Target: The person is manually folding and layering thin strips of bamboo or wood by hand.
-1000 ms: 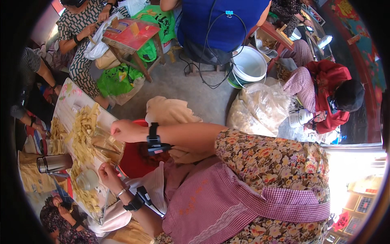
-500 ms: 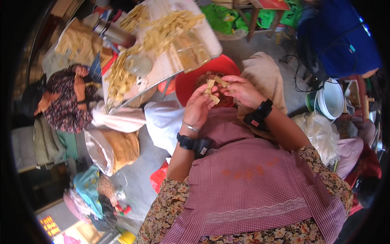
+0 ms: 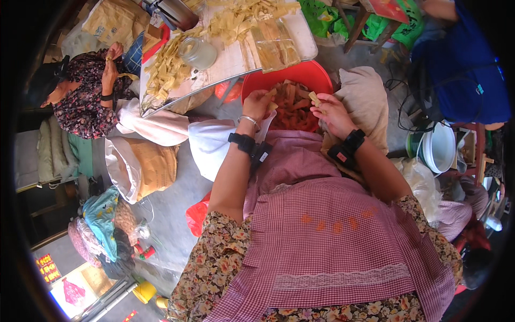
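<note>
Over the near part of a red tub (image 3: pixel 322 80), my left hand (image 3: pixel 255 106) is closed on a pale yellow strip (image 3: pixel 272 95). Its fingers partly cover that strip. Apart from it, on the tub's right side, my right hand (image 3: pixel 333 115) pinches a short pale yellow folded piece (image 3: pixel 314 98) between thumb and fingers. Many reddish-brown pieces (image 3: pixel 294 102) lie inside the tub, below and between my hands. What the yellow material is made of, I cannot tell.
Ahead left, a table (image 3: pixel 185 88) bears heaped yellow strips (image 3: pixel 166 75), a glass jar (image 3: pixel 197 53) and a clear flat packet (image 3: pixel 274 45). A co-worker (image 3: pixel 88 91) sits at left. A paper sack (image 3: pixel 147 166) stands on the floor. White buckets (image 3: pixel 437 147) stand at right.
My hands have moved apart, the left one leftward and the right one rightward, each with a yellow piece. The view has shifted, and more of the tub's contents shows.
</note>
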`<state>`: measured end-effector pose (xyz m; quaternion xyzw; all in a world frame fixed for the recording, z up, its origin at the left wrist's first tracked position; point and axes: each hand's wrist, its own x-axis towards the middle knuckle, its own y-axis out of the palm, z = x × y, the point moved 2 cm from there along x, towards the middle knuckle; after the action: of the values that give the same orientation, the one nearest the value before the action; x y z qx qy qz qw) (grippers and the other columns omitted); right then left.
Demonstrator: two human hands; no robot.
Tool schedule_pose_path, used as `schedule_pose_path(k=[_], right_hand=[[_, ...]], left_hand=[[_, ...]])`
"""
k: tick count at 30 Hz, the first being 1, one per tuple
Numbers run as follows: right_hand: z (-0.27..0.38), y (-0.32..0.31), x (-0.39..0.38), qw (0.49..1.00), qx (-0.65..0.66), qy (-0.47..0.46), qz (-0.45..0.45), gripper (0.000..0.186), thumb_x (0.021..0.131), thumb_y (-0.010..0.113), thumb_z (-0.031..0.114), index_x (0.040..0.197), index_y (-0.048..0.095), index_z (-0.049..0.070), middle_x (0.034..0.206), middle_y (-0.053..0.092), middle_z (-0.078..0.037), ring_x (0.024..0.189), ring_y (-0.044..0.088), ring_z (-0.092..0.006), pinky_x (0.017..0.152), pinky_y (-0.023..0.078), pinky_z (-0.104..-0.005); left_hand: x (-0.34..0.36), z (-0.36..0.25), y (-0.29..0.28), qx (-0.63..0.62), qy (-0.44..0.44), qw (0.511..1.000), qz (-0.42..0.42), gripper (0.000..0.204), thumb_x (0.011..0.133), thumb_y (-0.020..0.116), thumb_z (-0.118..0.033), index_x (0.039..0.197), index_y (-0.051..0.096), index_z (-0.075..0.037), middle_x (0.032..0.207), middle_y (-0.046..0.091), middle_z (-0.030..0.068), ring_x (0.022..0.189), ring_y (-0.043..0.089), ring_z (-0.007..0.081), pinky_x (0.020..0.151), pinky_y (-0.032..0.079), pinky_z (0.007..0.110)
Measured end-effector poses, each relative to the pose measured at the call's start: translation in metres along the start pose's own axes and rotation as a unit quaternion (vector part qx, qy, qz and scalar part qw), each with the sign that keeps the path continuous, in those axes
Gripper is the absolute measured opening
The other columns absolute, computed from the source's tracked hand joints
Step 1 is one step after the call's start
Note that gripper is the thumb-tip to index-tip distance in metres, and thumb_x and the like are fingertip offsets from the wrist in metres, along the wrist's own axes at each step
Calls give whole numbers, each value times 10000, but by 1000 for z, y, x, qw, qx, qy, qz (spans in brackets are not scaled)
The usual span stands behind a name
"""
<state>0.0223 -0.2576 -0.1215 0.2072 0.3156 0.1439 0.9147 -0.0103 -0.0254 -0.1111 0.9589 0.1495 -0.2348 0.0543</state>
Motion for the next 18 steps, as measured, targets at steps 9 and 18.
schedule_pose_path(k=[9, 18], right_hand=[[-6, -10, 17, 999, -14, -8, -29, 425, 854, 448, 36, 1272, 374, 38, 1185, 494, -101, 1071, 495, -211, 876, 421, -313], [-3, 29, -10, 798, -375, 131, 453, 340, 830, 543, 188, 1108, 547, -7, 1023, 609, -84, 969, 540, -143, 863, 403, -254]], left_hand=[[64, 53, 31, 585, 79, 794, 147, 165, 811, 579, -162, 888, 600, -17, 852, 618, 104, 704, 611, 139, 613, 506, 287], [117, 183, -11, 522, 179, 821, 147, 340, 868, 390, -190, 1179, 509, -117, 1174, 503, 80, 1113, 450, 229, 965, 343, 374]])
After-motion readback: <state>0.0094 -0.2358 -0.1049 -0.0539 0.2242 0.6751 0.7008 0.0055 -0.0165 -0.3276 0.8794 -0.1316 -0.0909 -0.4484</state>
